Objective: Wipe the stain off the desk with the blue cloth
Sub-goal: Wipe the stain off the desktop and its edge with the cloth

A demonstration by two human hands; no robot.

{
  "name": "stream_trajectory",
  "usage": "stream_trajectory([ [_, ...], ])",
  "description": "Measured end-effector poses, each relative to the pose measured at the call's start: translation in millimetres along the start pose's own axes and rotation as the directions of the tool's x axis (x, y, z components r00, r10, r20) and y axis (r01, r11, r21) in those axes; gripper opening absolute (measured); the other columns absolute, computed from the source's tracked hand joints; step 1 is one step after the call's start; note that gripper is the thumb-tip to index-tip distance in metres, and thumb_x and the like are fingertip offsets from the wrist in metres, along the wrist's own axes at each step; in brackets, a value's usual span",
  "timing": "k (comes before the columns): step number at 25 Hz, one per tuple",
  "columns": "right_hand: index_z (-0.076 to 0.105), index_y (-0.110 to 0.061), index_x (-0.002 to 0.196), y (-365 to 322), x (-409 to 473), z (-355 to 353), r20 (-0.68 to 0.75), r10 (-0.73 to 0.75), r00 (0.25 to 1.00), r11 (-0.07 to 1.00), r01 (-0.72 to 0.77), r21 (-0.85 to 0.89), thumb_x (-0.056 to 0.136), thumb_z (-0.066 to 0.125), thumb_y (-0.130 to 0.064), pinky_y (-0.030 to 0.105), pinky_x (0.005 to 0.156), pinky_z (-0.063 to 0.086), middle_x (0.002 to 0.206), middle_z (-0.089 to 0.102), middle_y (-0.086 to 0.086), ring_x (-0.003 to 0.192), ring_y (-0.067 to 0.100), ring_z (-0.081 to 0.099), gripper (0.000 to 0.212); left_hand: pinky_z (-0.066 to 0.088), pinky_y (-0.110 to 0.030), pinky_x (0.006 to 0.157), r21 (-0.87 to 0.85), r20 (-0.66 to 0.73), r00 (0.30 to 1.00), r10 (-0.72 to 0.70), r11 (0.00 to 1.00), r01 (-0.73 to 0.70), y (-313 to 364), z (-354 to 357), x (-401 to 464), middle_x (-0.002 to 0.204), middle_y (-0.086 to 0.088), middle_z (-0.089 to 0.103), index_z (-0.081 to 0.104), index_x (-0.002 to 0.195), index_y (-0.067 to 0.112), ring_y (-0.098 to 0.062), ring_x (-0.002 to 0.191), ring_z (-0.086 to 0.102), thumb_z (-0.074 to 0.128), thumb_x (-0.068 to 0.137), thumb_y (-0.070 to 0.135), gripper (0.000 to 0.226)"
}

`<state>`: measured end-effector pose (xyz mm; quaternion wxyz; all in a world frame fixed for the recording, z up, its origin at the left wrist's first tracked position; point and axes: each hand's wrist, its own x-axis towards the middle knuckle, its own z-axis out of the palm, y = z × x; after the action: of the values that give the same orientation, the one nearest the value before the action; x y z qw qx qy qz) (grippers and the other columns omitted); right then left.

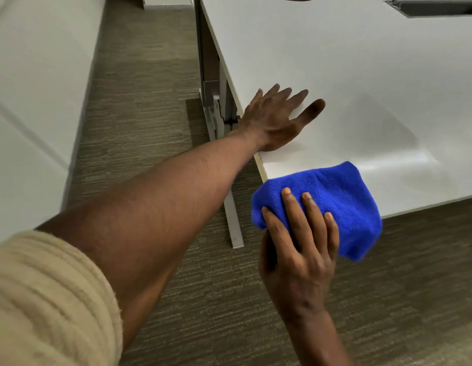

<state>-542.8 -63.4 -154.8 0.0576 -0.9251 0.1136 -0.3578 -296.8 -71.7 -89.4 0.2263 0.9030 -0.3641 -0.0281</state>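
White desk (361, 75): left hand (274, 120) flat on it.

Cloth (335, 196) was bright blue w/ fine terry texture. Surface (348, 75) was plain white, pale tan edge strip. Carpet (150, 75) was grey-brown w/ thin horizontal streaks. Sleeve (45, 299) was cream, ribbed knit. Desk legs (229, 207) were light grey.

The left hand (275, 120) lies flat, fingers spread, on the white desk (361, 75) near its left edge — the bare forearm runs back to a cream ribbed sleeve (45, 299). The right hand (299, 247) grips a bunched blue cloth (335, 202) at the desk's near corner, the cloth seemingly overhanging the edge above the brown carpet (150, 101). No stain can be made out — the surface looks evenly white.
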Motion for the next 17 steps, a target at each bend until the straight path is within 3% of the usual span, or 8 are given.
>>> stream_trajectory([
  [3, 0.074, -0.025, 0.129, -23.9, 36.0, -6.4, 0.242, 0.119, 0.963, 0.991, -0.103, -0.080, 0.103, 0.047, -0.043, 0.051, 0.125, 0.025, 0.159, 0.051, 0.006, 0.151, 0.031, 0.041, 0.041, 0.004, -0.047, 0.128, -0.011, -0.005, 1.000, -0.016, 1.000, 0.016, 1.9, 0.4, 0.2, 0.165, -0.001, 0.034, 0.032, 0.159, 0.032, -0.021, 0.157, 0.016, 0.017, 0.098, 0.074, 0.076],
  [5, 0.065, -0.031, 0.141, -28.5, 63.1, -7.6, 0.416, 0.127, 0.901, 0.989, -0.085, -0.120, 0.105, 0.029, -0.046, 0.050, 0.128, 0.019, 0.168, 0.036, 0.001, 0.158, 0.027, 0.027, 0.053, 0.004, -0.047, 0.128, -0.014, 0.000, 1.000, -0.023, 1.000, 0.023, 2.8, 1.4, 0.6, 0.165, -0.001, 0.034, 0.033, 0.159, 0.033, -0.021, 0.157, 0.017, 0.018, 0.098, 0.074, 0.075],
  [7, 0.060, -0.033, 0.145, -22.0, 77.6, -5.9, 0.480, 0.083, 0.873, 0.993, -0.029, -0.118, 0.105, 0.025, -0.047, 0.048, 0.128, 0.018, 0.171, 0.030, 0.000, 0.160, 0.025, 0.022, 0.054, 0.005, -0.047, 0.127, -0.016, -0.002, 1.000, -0.026, 1.000, 0.026, 2.4, 2.0, 1.8, 0.165, -0.001, 0.034, 0.033, 0.159, 0.033, -0.022, 0.157, 0.018, 0.018, 0.099, 0.073, 0.073],
  [9, 0.064, -0.030, 0.140, -9.3, 65.8, -8.4, 0.426, 0.006, 0.904, 0.998, 0.022, -0.060, 0.103, 0.036, -0.043, 0.050, 0.125, 0.024, 0.168, 0.036, 0.001, 0.157, 0.028, 0.029, 0.048, 0.007, -0.047, 0.126, -0.004, -0.016, 1.000, -0.014, 1.000, 0.014, 2.6, 2.4, 2.9, 0.164, -0.002, 0.037, 0.034, 0.158, 0.032, -0.023, 0.156, 0.021, 0.018, 0.099, 0.072, 0.073],
  [12, 0.074, -0.023, 0.128, 14.5, 16.2, -12.8, 0.178, -0.128, 0.976, 0.992, 0.123, 0.041, 0.100, 0.053, -0.030, 0.052, 0.118, 0.035, 0.158, 0.051, 0.005, 0.148, 0.032, 0.047, 0.036, 0.005, -0.047, 0.127, -0.005, -0.009, 1.000, -0.010, 1.000, 0.010, 0.9, 2.4, 3.5, 0.165, -0.002, 0.034, 0.032, 0.159, 0.032, -0.023, 0.157, 0.019, 0.016, 0.099, 0.073, 0.075],
  [14, 0.078, -0.023, 0.124, 28.3, -4.0, -11.0, 0.064, -0.222, 0.973, 0.975, 0.220, 0.037, 0.101, 0.057, -0.026, 0.050, 0.115, 0.037, 0.153, 0.056, 0.006, 0.143, 0.031, 0.053, 0.031, 0.004, -0.048, 0.127, 0.004, -0.004, 1.000, -0.001, 1.000, 0.001, -1.3, 2.1, 2.2, 0.166, -0.003, 0.032, 0.030, 0.160, 0.032, -0.023, 0.157, 0.017, 0.014, 0.097, 0.075, 0.077],
  [17, 0.080, -0.023, 0.116, 35.7, 7.1, -7.0, 0.063, -0.299, 0.952, 0.954, 0.298, 0.019, 0.100, 0.060, -0.028, 0.051, 0.108, 0.040, 0.151, 0.059, 0.006, 0.138, 0.034, 0.057, 0.026, 0.004, -0.047, 0.127, 0.001, -0.010, 1.000, 0.002, 1.000, -0.002, -1.2, 4.2, 3.3, 0.166, -0.002, 0.033, 0.031, 0.159, 0.033, -0.022, 0.157, 0.017, 0.014, 0.096, 0.077, 0.079],
])
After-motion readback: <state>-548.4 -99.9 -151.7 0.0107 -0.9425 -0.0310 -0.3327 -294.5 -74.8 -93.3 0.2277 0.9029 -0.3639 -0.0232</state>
